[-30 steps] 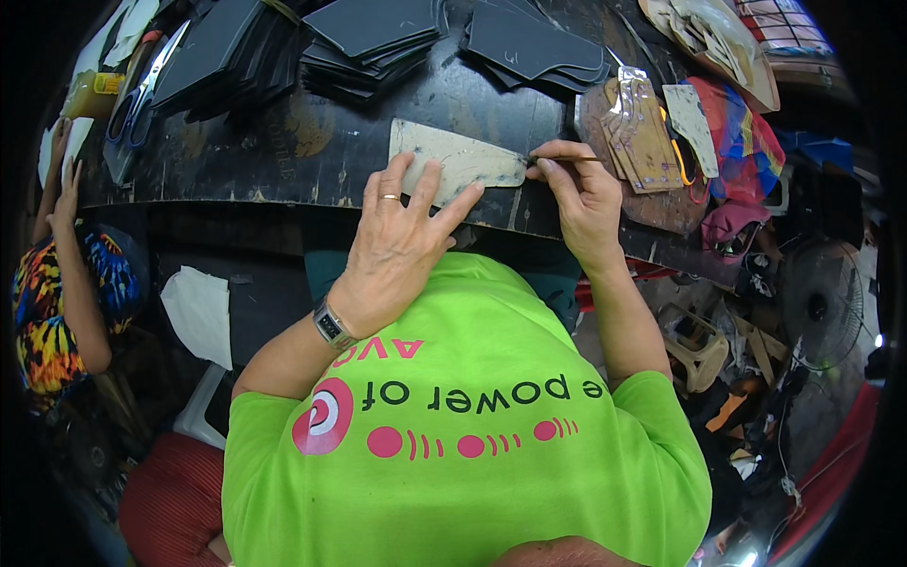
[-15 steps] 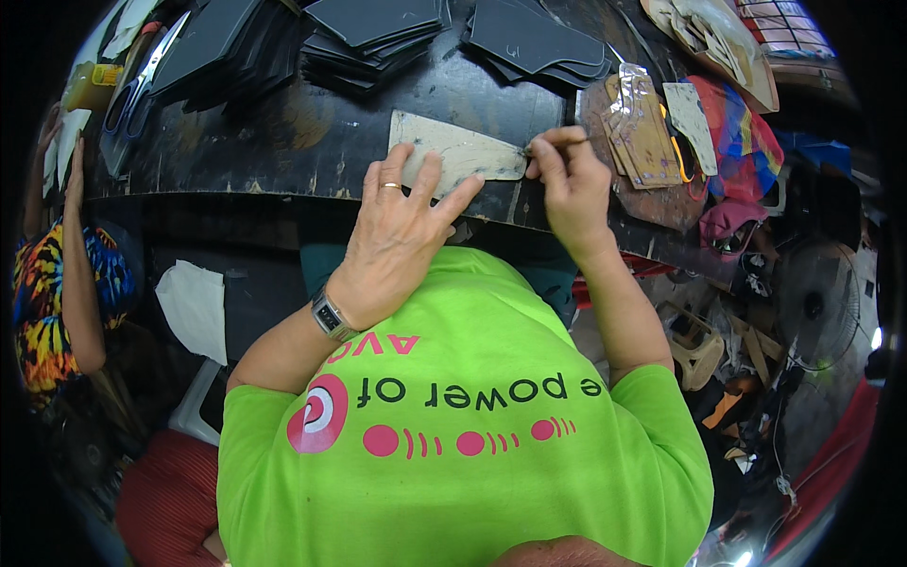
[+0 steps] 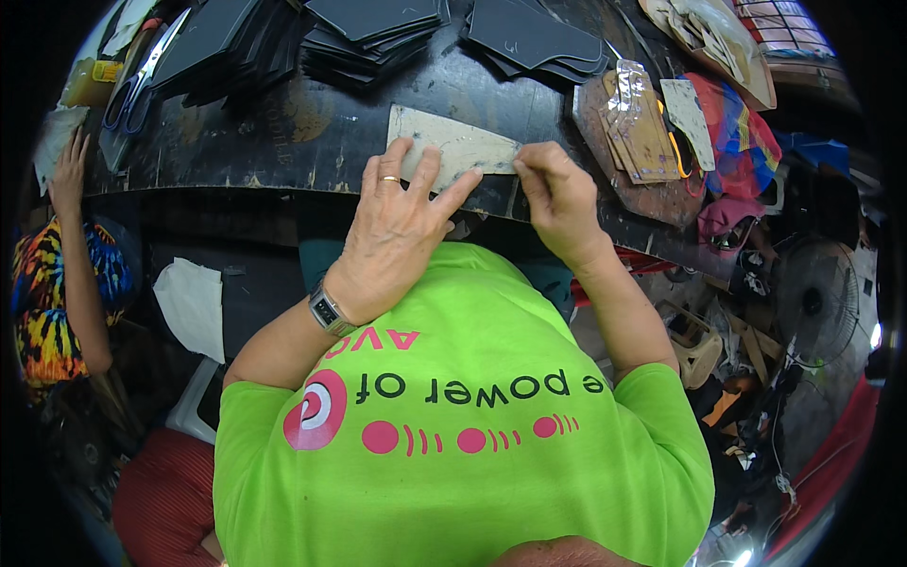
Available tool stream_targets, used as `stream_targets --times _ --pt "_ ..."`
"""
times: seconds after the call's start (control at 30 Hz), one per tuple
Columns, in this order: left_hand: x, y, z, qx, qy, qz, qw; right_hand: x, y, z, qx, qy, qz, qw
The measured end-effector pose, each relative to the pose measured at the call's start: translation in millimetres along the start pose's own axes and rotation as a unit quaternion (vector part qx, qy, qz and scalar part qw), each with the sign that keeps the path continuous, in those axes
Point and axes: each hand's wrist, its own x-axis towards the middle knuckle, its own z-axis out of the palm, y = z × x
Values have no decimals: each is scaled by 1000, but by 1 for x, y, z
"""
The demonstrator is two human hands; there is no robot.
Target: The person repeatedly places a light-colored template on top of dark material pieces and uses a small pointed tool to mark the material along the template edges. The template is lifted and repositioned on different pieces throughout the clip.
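Note:
A pale tapered flat piece [image 3: 439,130], like a pattern template, lies near the front edge of the dark table [image 3: 274,156]. My left hand [image 3: 392,217] rests on it with spread fingers, pressing its near side down; a ring and a wristwatch show on that hand and arm. At the narrow right end of the piece, my right hand [image 3: 559,194] is closed in a pinch by the corner. Whatever those fingers hold is too small and hidden to name.
Stacks of black cut sheets [image 3: 378,42] stand along the back, with blue-handled scissors [image 3: 146,76] at the left. Brown templates [image 3: 642,137] lie on a worn board [image 3: 675,203] at right. Another person's hand [image 3: 68,175] touches the table's left end. A fan [image 3: 812,300] stands right.
My right hand has moved slightly left and toward me around the piece's narrow end. My left hand stays on it. The other person's hand at far left has shifted.

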Motion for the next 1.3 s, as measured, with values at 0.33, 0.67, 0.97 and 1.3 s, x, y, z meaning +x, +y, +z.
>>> stream_targets --times 0.33,0.67,0.97,1.3 --pt "-2 0 1 5 -1 3 1000 -3 -10 6 121 -19 117 986" --pt "-4 -1 2 -1 -8 1 1000 -4 -13 11 -17 6 -19 1000" --pt "-4 0 0 -25 -4 -12 1000 4 -15 13 214 47 189 957" --pt "-10 -25 1 -146 49 6 988 7 -16 19 181 -6 193 964"
